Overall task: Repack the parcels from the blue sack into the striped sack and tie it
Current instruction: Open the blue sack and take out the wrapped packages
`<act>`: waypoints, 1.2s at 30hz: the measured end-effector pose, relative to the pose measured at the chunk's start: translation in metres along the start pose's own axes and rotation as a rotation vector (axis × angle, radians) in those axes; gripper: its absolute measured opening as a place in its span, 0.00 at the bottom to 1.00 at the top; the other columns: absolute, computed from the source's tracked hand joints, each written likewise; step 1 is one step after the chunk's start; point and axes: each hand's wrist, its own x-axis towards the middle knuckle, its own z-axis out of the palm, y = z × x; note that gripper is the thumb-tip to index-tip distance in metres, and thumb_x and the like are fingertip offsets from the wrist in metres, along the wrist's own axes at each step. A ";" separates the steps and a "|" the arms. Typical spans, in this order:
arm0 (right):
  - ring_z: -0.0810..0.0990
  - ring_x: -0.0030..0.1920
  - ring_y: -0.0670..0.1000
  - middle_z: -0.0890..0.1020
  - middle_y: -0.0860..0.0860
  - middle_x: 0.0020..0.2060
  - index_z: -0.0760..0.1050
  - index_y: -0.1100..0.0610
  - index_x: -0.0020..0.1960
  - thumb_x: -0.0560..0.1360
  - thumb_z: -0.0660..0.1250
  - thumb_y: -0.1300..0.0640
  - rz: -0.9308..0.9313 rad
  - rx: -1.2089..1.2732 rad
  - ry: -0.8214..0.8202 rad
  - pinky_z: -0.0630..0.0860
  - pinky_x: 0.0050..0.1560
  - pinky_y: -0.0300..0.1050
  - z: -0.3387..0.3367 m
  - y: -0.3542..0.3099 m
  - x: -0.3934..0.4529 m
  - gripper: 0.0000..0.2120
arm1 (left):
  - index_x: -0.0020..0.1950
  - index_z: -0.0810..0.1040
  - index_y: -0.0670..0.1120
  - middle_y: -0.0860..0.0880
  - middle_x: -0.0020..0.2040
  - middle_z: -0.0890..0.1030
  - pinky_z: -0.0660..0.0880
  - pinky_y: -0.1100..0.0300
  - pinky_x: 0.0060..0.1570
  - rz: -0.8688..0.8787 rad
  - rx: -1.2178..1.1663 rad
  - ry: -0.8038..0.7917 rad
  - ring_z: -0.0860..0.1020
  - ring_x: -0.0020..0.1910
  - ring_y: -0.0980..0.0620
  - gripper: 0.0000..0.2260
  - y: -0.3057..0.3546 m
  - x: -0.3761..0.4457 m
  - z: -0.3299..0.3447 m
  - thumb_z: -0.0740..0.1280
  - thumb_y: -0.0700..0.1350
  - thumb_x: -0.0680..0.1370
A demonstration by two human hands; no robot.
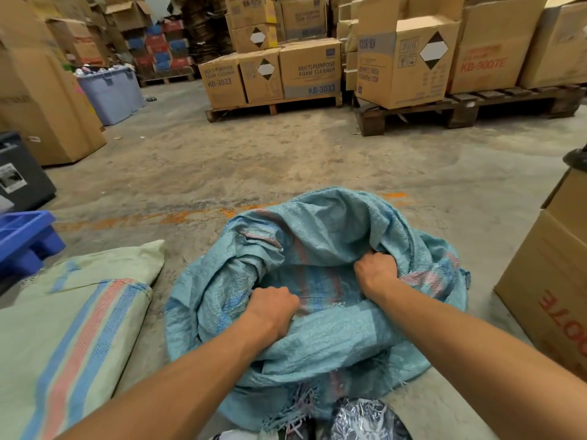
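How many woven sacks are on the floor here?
2: the blue sack in the middle, gripped by both hands, and the striped sack lying to its left. Others may lie out of view.

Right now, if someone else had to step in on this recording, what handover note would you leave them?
Left hand and right hand each grip bunched fabric of the crumpled blue woven sack on the floor. The pale green woven sack with pink and blue stripes lies flat to its left. Plastic-wrapped parcels show at the bottom edge. Transfer progress cannot be judged; tying remains.
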 end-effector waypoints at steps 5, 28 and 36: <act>0.79 0.49 0.57 0.79 0.54 0.47 0.79 0.56 0.58 0.76 0.65 0.64 -0.206 0.253 -0.056 0.76 0.47 0.48 -0.038 0.006 -0.012 0.12 | 0.52 0.77 0.45 0.45 0.51 0.80 0.68 0.54 0.40 -0.131 -0.026 0.261 0.80 0.52 0.41 0.09 -0.013 -0.007 -0.026 0.64 0.36 0.75; 0.77 0.48 0.51 0.75 0.50 0.50 0.74 0.48 0.39 0.67 0.74 0.49 -0.114 1.231 0.637 0.76 0.50 0.46 -0.089 0.057 -0.165 0.09 | 0.38 0.77 0.43 0.45 0.27 0.81 0.80 0.56 0.31 -0.292 -0.981 0.619 0.81 0.24 0.51 0.05 -0.056 -0.115 -0.101 0.66 0.42 0.73; 0.73 0.52 0.41 0.72 0.47 0.53 0.74 0.52 0.41 0.60 0.68 0.40 -0.054 1.189 0.715 0.70 0.48 0.37 -0.038 0.078 -0.244 0.18 | 0.32 0.73 0.41 0.44 0.25 0.75 0.71 0.56 0.30 -0.065 -0.899 0.521 0.76 0.25 0.46 0.10 -0.003 -0.161 -0.089 0.64 0.47 0.69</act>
